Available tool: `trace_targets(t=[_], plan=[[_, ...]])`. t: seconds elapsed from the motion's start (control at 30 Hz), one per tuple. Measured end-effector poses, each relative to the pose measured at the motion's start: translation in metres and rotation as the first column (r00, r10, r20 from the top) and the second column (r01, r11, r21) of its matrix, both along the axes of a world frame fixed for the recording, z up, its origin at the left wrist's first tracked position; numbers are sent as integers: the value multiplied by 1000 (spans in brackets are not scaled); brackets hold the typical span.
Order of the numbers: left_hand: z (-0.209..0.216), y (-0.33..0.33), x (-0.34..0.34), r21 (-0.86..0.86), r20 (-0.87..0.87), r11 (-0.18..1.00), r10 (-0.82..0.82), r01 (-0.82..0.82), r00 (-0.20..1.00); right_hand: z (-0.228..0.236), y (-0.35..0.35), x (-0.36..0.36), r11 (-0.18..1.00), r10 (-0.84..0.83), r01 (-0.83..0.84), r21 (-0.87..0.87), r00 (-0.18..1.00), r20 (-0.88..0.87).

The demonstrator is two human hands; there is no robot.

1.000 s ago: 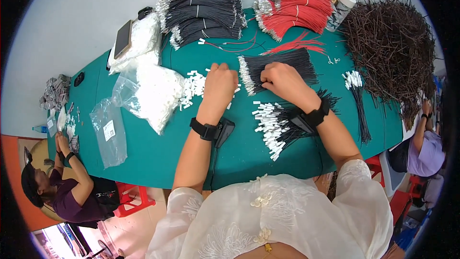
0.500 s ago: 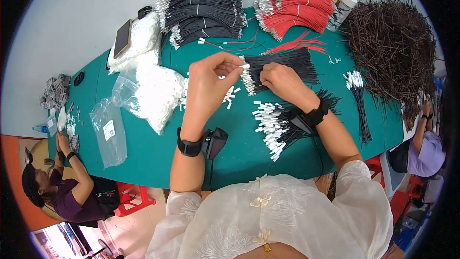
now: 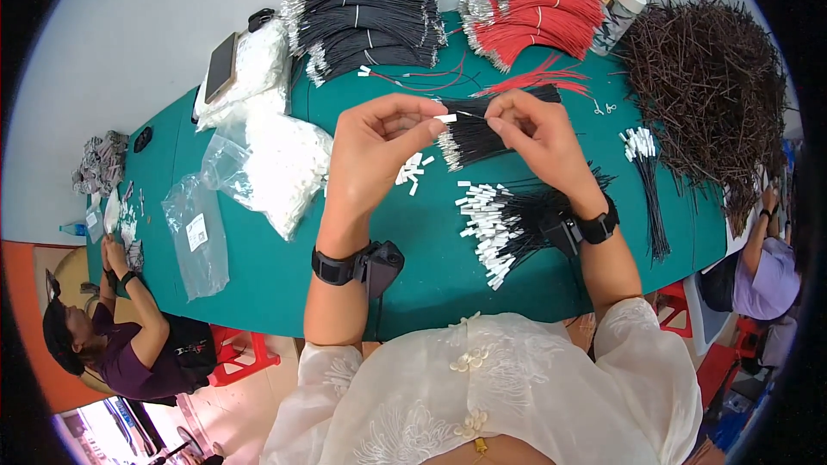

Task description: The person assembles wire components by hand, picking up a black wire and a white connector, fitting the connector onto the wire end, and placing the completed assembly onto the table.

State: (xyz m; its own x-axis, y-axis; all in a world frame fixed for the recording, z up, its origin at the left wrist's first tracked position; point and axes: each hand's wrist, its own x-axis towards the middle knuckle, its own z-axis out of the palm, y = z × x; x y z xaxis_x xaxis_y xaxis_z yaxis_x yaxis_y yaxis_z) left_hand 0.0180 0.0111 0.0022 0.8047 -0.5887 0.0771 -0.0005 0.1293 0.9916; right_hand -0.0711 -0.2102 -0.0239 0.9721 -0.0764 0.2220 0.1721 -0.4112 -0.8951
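Between thumb and fingertips, my left hand pinches a small white connector housing. My right hand is closed on a thin black wire; its silvery terminal points at the housing, a small gap apart. Under both hands lies a bundle of black wires with metal terminals at its left end. Loose white housings are scattered below my left hand. Nearer my body is a pile of black wires with white housings on their ends.
A bag of white housings lies open at left beside an empty clear bag. Black wire bundles and red ones stand at the back. A dark heap of wires is at right. Two people sit at the table's sides.
My right hand has lifted from the black bundle and now holds a wire, its terminal pointing left near the housing. My left hand still pinches the housing, shifted slightly right.
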Motion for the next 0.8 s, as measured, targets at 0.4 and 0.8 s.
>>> trace_targets(t=[0.4, 0.8], plan=[[4, -1, -5, -46, 1, 999, 3, -3, 1000, 40, 22, -18, 976, -179, 208, -59, 929, 324], [4, -3, -8, -48, -17, 999, -4, 3, 1000, 37, 23, -20, 967, -170, 230, -108, 903, 395]])
